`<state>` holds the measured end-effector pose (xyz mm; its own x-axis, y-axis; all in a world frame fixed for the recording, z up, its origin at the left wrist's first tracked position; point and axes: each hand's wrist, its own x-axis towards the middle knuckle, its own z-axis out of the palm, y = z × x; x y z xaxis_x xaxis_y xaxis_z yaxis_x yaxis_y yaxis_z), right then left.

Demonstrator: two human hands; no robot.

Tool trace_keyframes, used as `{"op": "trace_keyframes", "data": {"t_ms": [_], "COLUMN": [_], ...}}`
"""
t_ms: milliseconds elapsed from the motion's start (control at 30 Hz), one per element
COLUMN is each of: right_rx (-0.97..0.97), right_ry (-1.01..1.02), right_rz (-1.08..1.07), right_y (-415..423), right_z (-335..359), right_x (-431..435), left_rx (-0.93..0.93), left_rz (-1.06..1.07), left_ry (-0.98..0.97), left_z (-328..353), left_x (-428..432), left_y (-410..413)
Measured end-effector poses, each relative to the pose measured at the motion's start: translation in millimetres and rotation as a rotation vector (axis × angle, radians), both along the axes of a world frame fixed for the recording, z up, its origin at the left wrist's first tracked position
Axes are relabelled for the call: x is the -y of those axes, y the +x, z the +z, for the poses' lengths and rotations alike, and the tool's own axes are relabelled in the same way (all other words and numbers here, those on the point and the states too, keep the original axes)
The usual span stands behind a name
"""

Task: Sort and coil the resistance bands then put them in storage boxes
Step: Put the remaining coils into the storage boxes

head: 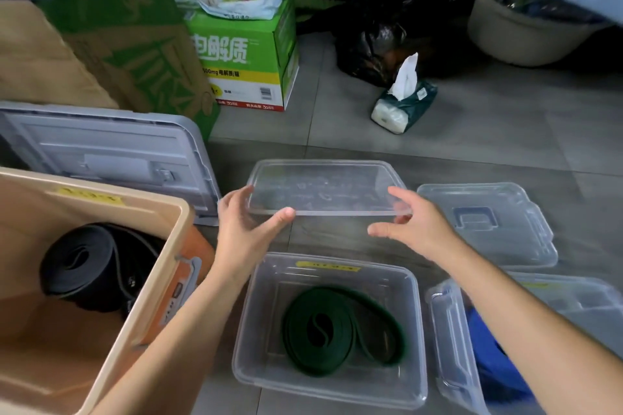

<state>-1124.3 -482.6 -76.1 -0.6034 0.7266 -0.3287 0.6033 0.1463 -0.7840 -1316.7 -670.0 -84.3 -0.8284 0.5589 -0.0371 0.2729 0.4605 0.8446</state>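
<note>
Both hands hold the lid (323,189) just beyond the clear box (414,330), one at each near corner. That placing suggests the lid is meant to go squarely over the box, now that a band lies inside. The left hand (249,226) pinches the near-left corner, thumb on top of the rim and fingers showing through the plastic from beneath. The right hand (418,226) curls its fingers round the near-right corner, some of them under the rim, while its thumb stands apart and clear of the lid. Whether the lid is off the floor or resting on it, I cannot tell.

The green band (337,323) lies flat on the bottom of the box. It is wound into a tight spiral at its core, with its outer turns looser and bulging toward the right wall. It looks matte, flat and springy, so the slack turns might lift if jostled.

Left of the box stands a beige bin (151,266) holding a rolled black band (84,263). Right of the box is a second box (451,347) with a blue band (488,357) in it. Beyond that lies a handled lid (488,222), probably waiting for it. All three bands seem sorted, with closing the boxes left to do.
</note>
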Motion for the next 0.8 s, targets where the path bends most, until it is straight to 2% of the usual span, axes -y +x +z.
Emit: {"op": "trace_keyframes", "data": {"t_ms": [100,167,233,300,400,433,500,600,700,800], "right_rx": [-0.041,-0.155,-0.220,-0.222,-0.157,-0.098,0.144,0.502,0.655,0.752], "right_ry": [0.319,0.386,0.366,0.284,0.024,-0.030,0.027,0.262,0.369,0.424], "right_rz": [0.018,-0.051,-0.077,-0.086,-0.116,-0.133,-0.090,0.151,0.260,0.284], "right_y": [25.0,34.9,41.0,44.4,52.4,54.5,58.7,62.5,58.2,52.4], "right_z": [23.1,37.8,46.1,54.4,64.3,64.9,60.1,43.6,29.2,23.7], "right_x": [-1.5,0.8,5.1,9.8,17.7,20.2,29.7,54.8,70.9,78.8], "left_rx": [-0.104,-0.140,-0.160,-0.059,0.068,0.122,0.251,0.193,0.124,0.078], "left_rz": [-0.029,-0.017,-0.022,-0.049,-0.057,-0.042,0.000,0.017,-0.038,-0.118], "left_ry": [0.038,0.084,0.112,0.174,0.184,0.166,0.093,-0.146,-0.322,-0.333], "left_z": [12.8,17.2,21.0,26.6,30.3,30.2,25.1,4.3,-12.6,-20.7], "left_x": [20.7,30.6,40.1,49.0,59.9,64.6,73.4,90.7,110.2,119.7], "left_y": [-0.8,1.6,8.5,18.4,30.7,33.0,38.6,47.6,62.0,71.5]}}
